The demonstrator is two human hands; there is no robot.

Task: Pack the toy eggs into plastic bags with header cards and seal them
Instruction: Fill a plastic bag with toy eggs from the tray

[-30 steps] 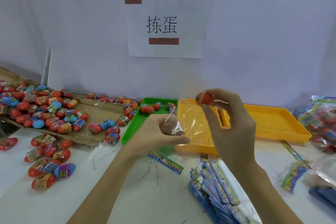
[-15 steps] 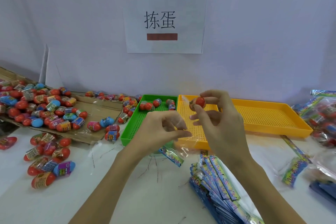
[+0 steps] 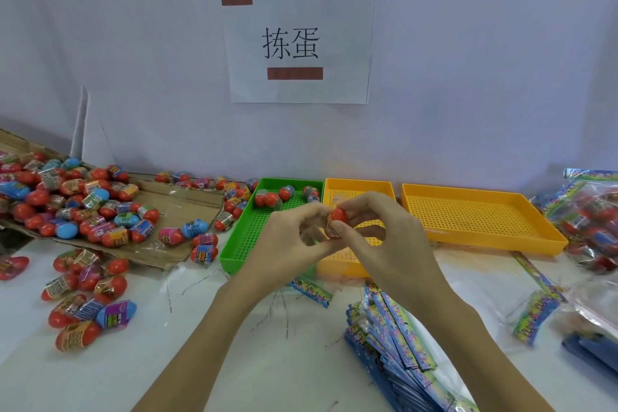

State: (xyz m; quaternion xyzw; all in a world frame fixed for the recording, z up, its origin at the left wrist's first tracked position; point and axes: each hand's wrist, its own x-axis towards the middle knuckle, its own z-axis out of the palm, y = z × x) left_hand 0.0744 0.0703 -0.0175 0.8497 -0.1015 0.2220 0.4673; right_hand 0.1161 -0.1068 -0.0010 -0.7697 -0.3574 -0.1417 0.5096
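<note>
My right hand (image 3: pixel 378 231) pinches a red toy egg (image 3: pixel 337 219) with a printed wrap, held above the trays. My left hand (image 3: pixel 294 241) meets it from the left and pinches the mouth of a clear plastic bag just under the egg. The bag hangs below my hands, and its coloured header card (image 3: pixel 311 289) shows beneath my left wrist. Most of the bag is hidden behind my hands. Many loose eggs (image 3: pixel 77 204) lie on a cardboard sheet at the left.
A green tray (image 3: pixel 247 237) holds several eggs; two yellow trays (image 3: pixel 481 217) stand to its right. A stack of bags with header cards (image 3: pixel 398 338) lies at the front right. Filled bags (image 3: pixel 592 221) pile at the far right. More eggs (image 3: pixel 83 294) are scattered front left.
My hands have come together and lowered. The egg in my right hand moved down to the bag mouth that my left hand holds. The bag now hangs below the hands.
</note>
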